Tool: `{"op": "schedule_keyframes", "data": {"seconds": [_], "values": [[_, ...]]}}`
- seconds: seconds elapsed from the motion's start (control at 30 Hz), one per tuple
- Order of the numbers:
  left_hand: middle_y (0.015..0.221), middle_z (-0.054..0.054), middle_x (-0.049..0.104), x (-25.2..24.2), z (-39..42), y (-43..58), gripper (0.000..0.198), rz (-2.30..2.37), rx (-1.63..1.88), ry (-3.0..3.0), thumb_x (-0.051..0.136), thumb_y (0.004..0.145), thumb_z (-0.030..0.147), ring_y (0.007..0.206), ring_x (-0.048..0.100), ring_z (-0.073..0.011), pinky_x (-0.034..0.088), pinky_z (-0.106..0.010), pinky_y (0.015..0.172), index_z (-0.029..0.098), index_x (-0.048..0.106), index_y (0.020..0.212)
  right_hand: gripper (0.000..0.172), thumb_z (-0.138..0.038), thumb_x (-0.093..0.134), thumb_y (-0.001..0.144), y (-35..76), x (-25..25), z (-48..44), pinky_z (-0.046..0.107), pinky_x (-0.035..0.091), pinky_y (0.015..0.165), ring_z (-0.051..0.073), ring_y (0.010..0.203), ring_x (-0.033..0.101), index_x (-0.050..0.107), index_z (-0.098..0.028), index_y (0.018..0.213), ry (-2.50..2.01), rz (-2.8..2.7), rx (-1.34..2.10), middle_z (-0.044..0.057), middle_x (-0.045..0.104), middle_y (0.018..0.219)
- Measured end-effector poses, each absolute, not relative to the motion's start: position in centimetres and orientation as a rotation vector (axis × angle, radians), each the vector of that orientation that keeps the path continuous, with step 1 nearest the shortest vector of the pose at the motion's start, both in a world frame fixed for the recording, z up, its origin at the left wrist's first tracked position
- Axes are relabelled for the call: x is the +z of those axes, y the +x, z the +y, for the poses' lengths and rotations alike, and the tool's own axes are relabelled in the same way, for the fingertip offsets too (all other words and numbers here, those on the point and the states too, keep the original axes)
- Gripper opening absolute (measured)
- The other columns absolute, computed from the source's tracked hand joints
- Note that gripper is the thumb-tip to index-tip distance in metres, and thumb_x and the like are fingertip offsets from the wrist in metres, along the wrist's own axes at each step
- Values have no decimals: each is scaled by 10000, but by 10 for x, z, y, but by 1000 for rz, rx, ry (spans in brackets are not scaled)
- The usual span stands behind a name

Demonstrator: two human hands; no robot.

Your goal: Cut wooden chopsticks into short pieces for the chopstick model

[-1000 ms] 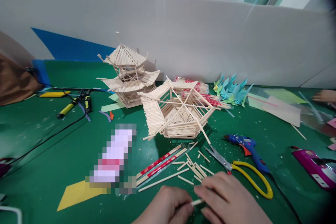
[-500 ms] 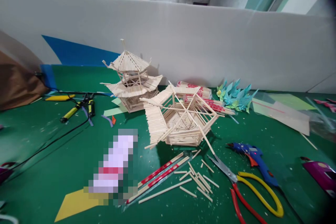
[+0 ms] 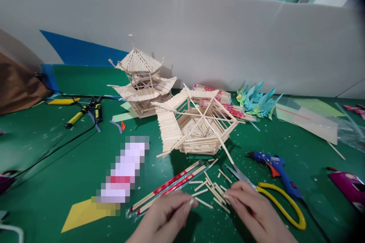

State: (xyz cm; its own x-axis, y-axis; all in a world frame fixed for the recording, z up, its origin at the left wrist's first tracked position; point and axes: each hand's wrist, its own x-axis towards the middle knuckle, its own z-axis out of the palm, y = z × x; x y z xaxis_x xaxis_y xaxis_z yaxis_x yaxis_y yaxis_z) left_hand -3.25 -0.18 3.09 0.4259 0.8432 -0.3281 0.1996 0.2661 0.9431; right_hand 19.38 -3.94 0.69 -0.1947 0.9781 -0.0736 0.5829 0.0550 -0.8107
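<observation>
Short, pale wooden stick pieces [image 3: 218, 195]: loose scatter on the green tabletop [image 3: 85, 163], in the gap between the hands. Most long axes run from far left to near right; a few lie crosswise. Right hand [image 3: 252, 207] nearer the main cluster, its fingertips at the cluster's right edge; left hand [image 3: 168, 214] to the left, beside the outlying pieces. Both hands: thumb and fingers drawn close; cannot tell whether either grips a piece. Beyond: open hexagonal pale-stick frame [image 3: 199, 147]. Metal-bladed, yellow-handled scissors [image 3: 242, 176] partly behind right hand.
</observation>
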Motion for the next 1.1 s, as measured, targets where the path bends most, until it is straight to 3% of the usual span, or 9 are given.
{"op": "schedule_keyframes", "data": {"seconds": [0.1, 0.23, 0.47, 0.63, 0.8, 0.9, 1.1], "values": [[512, 47, 412, 28, 12, -19, 263, 1070, 591, 1007, 555, 759, 389, 469, 324, -68, 211, -185, 424, 149, 662, 778, 241, -307, 370, 879, 185, 1, -21, 259, 428, 687, 163, 782, 538, 594, -217, 878, -1602, -1746, 932, 40, 552, 833], [455, 70, 385, 18, 20, -8, 230, 955, 656, 744, 560, 769, 333, 407, 238, -44, 121, -196, 408, 125, 618, 850, 222, -277, 404, 862, 178, -13, -10, 314, 413, 706, 194, 806, 529, 593, -199, 947, -1696, -1844, 722, 51, 570, 834], [435, 61, 405, 8, 16, -5, 206, 881, 673, 656, 536, 794, 300, 388, 242, -37, 114, -203, 412, 104, 598, 787, 215, -262, 447, 838, 174, -21, -12, 368, 397, 755, 227, 867, 508, 590, -183, 977, -1699, -1924, 588, 83, 555, 910], [432, 41, 434, 10, 12, 2, 227, 852, 622, 695, 546, 785, 287, 397, 297, -40, 135, -196, 408, 82, 602, 707, 199, -250, 443, 854, 165, 2, -16, 251, 421, 723, 144, 816, 524, 535, -240, 1030, -1454, -1688, 863, 21, 541, 891], [464, 16, 487, 15, 7, 10, 257, 773, 598, 679, 571, 756, 312, 389, 329, -39, 175, -192, 407, 94, 571, 620, 163, -305, 452, 850, 151, 11, -14, 215, 415, 592, 121, 663, 514, 570, -202, 803, -1371, -1560, 1069, -9, 517, 731], [464, 17, 502, 16, 2, 10, 245, 817, 575, 718, 560, 766, 329, 370, 343, -43, 171, -195, 394, 96, 591, 696, 197, -314, 458, 844, 153, 12, -10, 214, 405, 559, 121, 624, 505, 565, -187, 736, -1402, -1557, 1039, -13, 512, 676], [476, 42, 472, 10, 1, 0, 212, 951, 697, 711, 580, 762, 312, 385, 320, -32, 132, -194, 400, 103, 608, 740, 196, -275, 385, 871, 181, 8, -7, 221, 436, 625, 131, 701, 551, 554, -188, 918, -1657, -1761, 703, 25, 598, 817]]}}
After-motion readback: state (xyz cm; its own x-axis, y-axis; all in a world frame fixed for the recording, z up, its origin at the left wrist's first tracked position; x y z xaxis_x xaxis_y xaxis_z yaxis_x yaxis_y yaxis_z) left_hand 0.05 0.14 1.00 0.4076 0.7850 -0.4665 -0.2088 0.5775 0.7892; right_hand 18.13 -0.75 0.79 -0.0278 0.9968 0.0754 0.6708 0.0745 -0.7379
